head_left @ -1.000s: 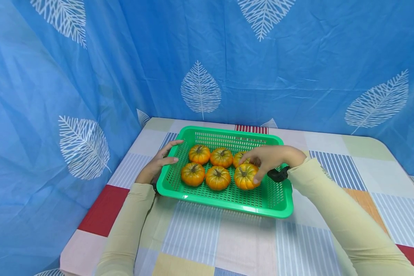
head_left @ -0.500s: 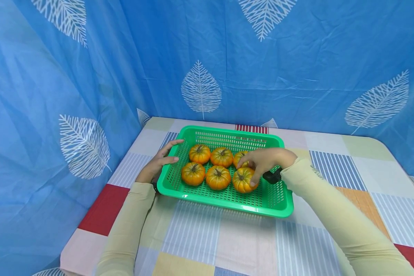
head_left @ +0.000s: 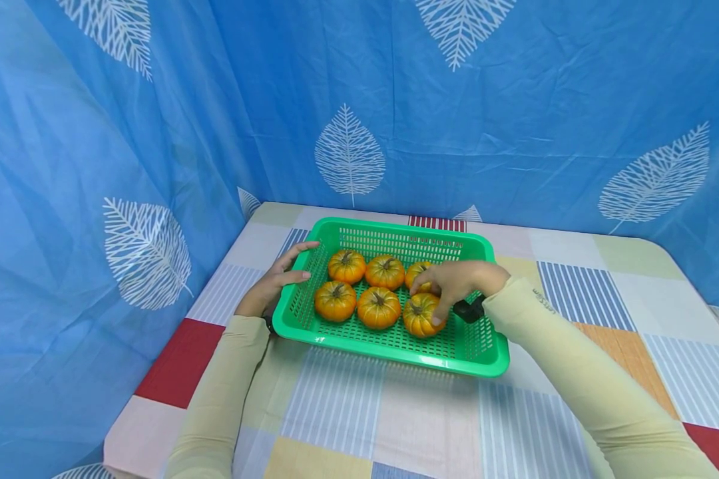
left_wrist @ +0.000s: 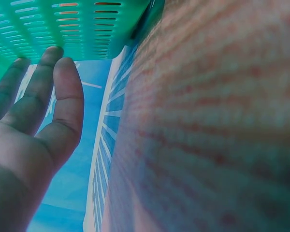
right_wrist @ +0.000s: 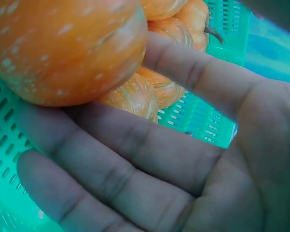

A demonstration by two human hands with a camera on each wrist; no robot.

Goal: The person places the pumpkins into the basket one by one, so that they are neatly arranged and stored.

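Note:
My right hand (head_left: 454, 283) grips a small orange pumpkin (head_left: 420, 315) at the right end of the near row in a green plastic basket (head_left: 389, 359). Close up in the right wrist view, that pumpkin (right_wrist: 67, 53) lies against several fingers (right_wrist: 87, 150), and the thumb is out of that view. At the basket's left side, my left hand (head_left: 272, 283) holds the rim, thumb and one finger over it. The left wrist view has the other fingers (left_wrist: 67, 92) up at the basket's slotted outer wall (left_wrist: 82, 29). Part of a back-row pumpkin (head_left: 417, 269) is hidden behind my right hand.
Other pumpkins stand in two rows in the basket, among them a near-left one (head_left: 335, 302) and a near-middle one (head_left: 379, 309). The basket stands on a patchwork tablecloth (head_left: 431, 419). A blue leaf-print curtain (head_left: 491, 133) hangs behind and to the left.
My right hand has moved slightly left and toward me, bringing the gripped pumpkin lower, beside the near-middle one. The left hand has stayed on the rim.

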